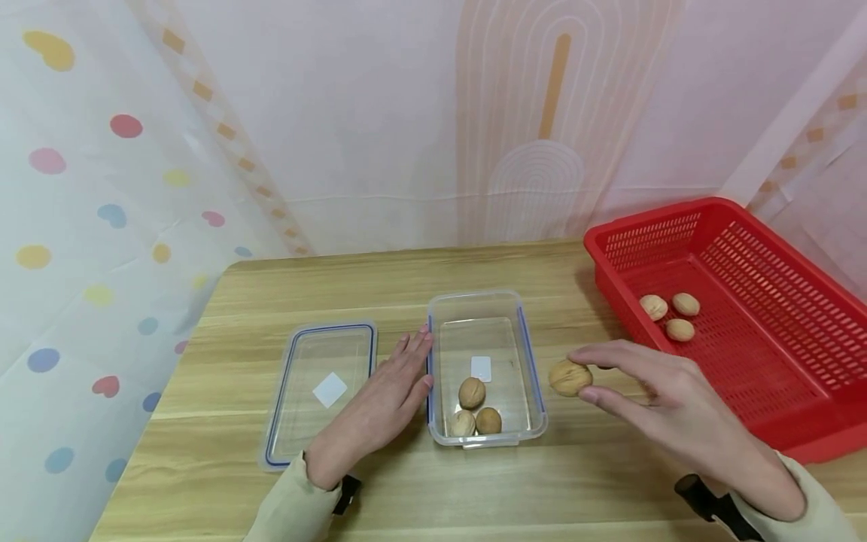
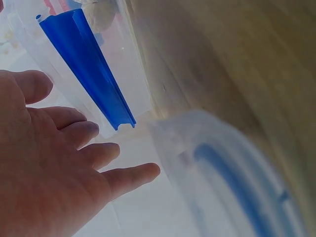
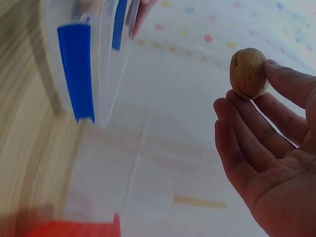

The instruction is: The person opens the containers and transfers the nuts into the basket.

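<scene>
My right hand (image 1: 667, 399) pinches a walnut (image 1: 570, 377) between thumb and fingertips, just right of a clear plastic container (image 1: 532, 361) with blue side clips. In the right wrist view the same walnut (image 3: 248, 73) shows whole at the fingertips. Three walnuts (image 1: 472, 393) lie at the near end inside the container. My left hand (image 1: 379, 403) is at the container's left side, its fingers extended along the wall. From the left wrist, the left hand (image 2: 59, 153) appears with spread fingers beside the blue clip (image 2: 89, 69).
A clear lid (image 1: 305, 421) with a blue seal lies on the wooden table (image 1: 420, 497), left of the container and partly behind my left hand. On the right stands a red basket (image 1: 759, 369) holding three walnuts (image 1: 679, 330). A patterned cloth (image 1: 379, 128) hangs behind the table.
</scene>
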Tool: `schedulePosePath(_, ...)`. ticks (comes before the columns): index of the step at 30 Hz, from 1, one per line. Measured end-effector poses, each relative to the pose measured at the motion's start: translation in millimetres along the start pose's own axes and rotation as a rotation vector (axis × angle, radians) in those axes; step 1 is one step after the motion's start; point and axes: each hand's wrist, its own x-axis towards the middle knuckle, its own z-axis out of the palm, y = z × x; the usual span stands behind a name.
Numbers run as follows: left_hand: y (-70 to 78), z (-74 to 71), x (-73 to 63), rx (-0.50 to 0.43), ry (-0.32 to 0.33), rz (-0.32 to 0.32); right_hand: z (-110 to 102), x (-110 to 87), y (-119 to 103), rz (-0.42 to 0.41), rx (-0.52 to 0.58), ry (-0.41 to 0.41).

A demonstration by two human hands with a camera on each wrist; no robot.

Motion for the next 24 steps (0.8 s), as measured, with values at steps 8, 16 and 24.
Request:
schedulePosePath(8,-0.3,0.3,-0.4,-0.006,-0.002,0.002,-31,-8.9,4,0.019,-0.145,0.021)
schedulePosePath(16,-0.7,1.5,-0.9,-0.013,0.022,0.01,-55,-18.7,14,0.089,-0.267,0.032)
schedulePosePath(24,0.0,1.2,-0.5,-0.007,0.014,-0.001,-75,-23.1,32,0.112,-0.302,0.061)
